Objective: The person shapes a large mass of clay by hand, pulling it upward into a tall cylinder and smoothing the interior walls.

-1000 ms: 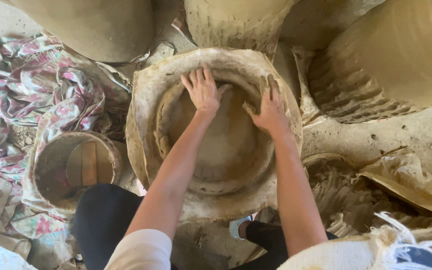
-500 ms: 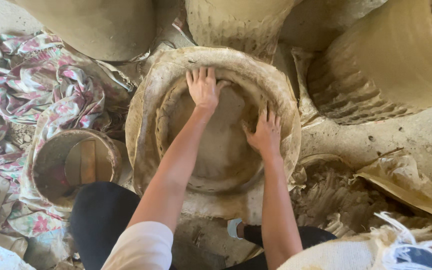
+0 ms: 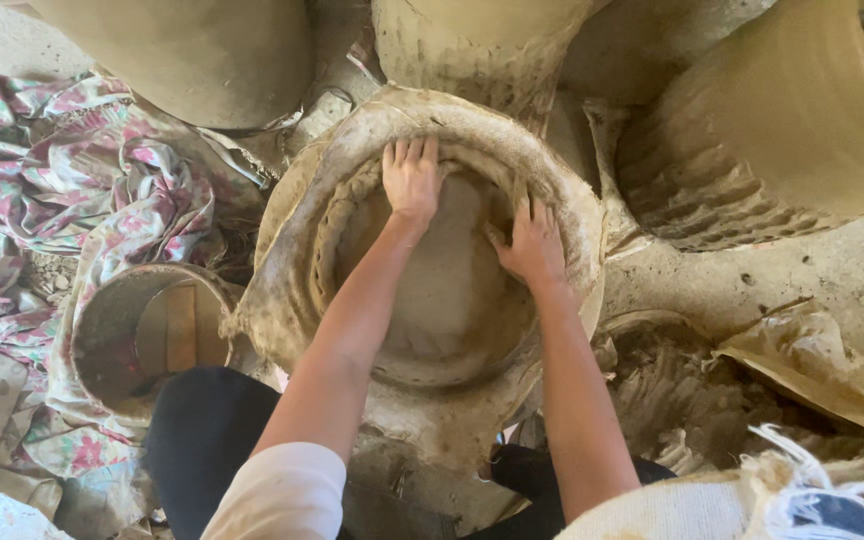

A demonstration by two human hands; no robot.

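Dusty clay-spattered floor point(image 3: 852, 270), pottery workspace seen from above. Centre frame: wide clay bowl point(image 3: 432, 290) inside a cloth-lined mould point(image 3: 572, 200), rim thick and rough. Left hand point(image 3: 411, 180) lies flat on the inner wall at 12 o'clock, fingers spread and extended, pressing clay, gripping nothing. Right hand point(image 3: 527, 240) lies flat on the inner wall at 2 o'clock, fingers splayed, palm down, also gripping nothing. Both forearms run in from 6 o'clock. At 9 o'clock of the bowl, just beside it: bucket point(image 3: 142, 335) with a wooden piece inside. Floral cloth point(image 3: 62, 180) spreads at 10 o'clock, under and around the bucket. Large clay pots at 11 o'clock point(image 3: 182, 50), 12 o'clock point(image 3: 472, 40) and 2 o'clock point(image 3: 772, 130). Clay scraps point(image 3: 692, 400) at 4 o'clock.
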